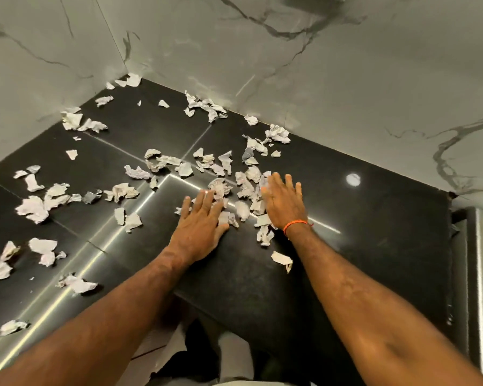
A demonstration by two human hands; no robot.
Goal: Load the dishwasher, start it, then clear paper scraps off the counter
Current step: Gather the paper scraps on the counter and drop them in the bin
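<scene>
On black counter (360, 246): left hand (200, 218), right hand (283, 203) spread flat, paper scraps (244, 190) between, more scattered around.

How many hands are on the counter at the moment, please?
2. The left hand lies flat, palm down, on the black counter; the right hand, with an orange wrist thread, lies beside it, paper scraps between them.

Paper scraps (244, 190) between hands partly hidden under left hand (200, 218) and right hand (283, 203). Print on scraps too small to read. Counter (360, 246) cut off at left edge. Both forearms cut by bottom edge. Objects below counter front, bottom centre, too dark and blurred to identify.
</scene>
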